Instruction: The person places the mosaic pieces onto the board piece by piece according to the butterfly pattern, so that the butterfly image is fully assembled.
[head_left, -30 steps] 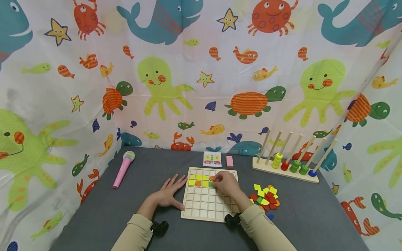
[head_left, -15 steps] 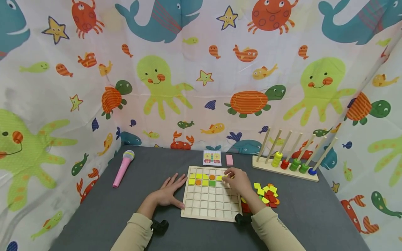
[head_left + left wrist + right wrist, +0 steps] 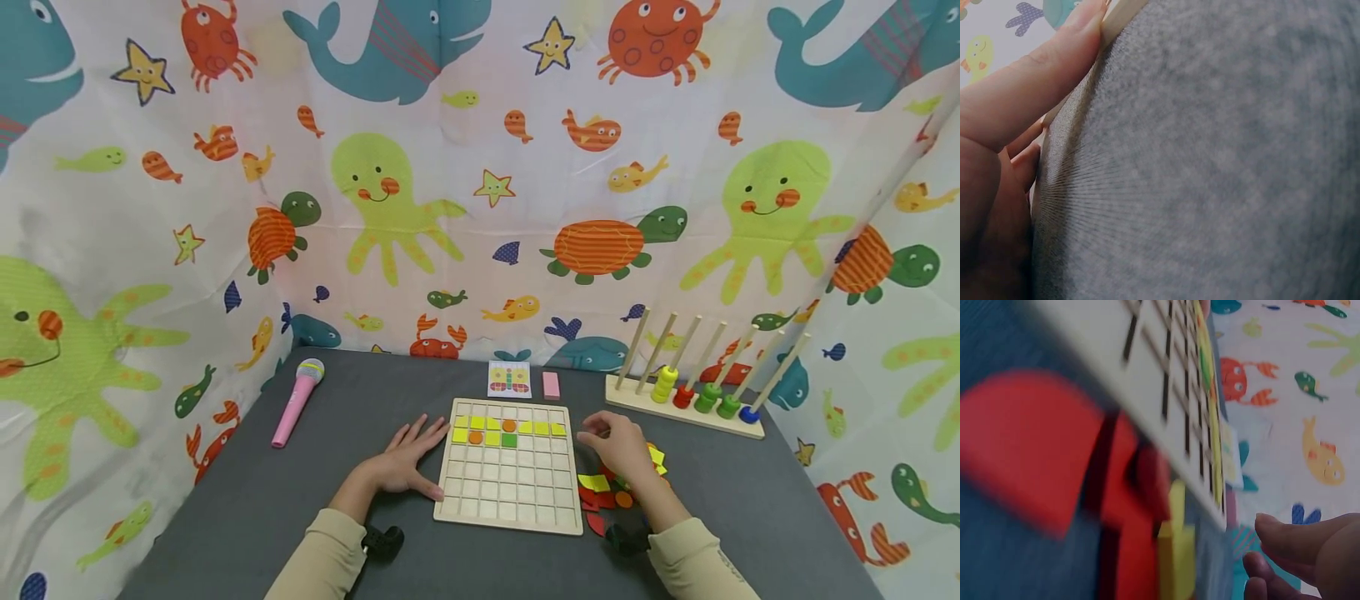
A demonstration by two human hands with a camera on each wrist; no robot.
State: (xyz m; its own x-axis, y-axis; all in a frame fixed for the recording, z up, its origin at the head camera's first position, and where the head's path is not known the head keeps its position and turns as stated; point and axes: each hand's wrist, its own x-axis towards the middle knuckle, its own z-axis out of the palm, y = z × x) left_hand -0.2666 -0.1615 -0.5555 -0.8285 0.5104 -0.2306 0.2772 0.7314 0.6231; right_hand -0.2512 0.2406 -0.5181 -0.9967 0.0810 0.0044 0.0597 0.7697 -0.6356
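A wooden grid board (image 3: pixel 495 500) lies on the dark table, with yellow square tiles (image 3: pixel 541 428), orange round tiles (image 3: pixel 476 437) and a green square tile (image 3: pixel 509 440) in its upper cells. My left hand (image 3: pixel 401 467) rests spread at the board's left edge; the left wrist view shows its thumb (image 3: pixel 1054 69) against the wooden edge. Just right of the board, my right hand (image 3: pixel 618 446) hovers beside the loose tile pile, fingers loosely bent. Thumb and fingers (image 3: pixel 1291 537) stand slightly apart in the right wrist view, nothing visible between them. Part of the pile, including red tiles (image 3: pixel 1029 444), shows there.
A small pattern card (image 3: pixel 509 380) and a pink block (image 3: pixel 551 385) lie behind the board. A wooden peg stand (image 3: pixel 682 407) with coloured rings stands at the back right. At the left lies a pink toy microphone (image 3: pixel 296 404). A printed curtain (image 3: pixel 450 167) encloses the table.
My right hand has moved from over the board's upper rows rightward to beside the pile, uncovering yellow tiles at the row's right end. My left hand has stayed at the board's edge.
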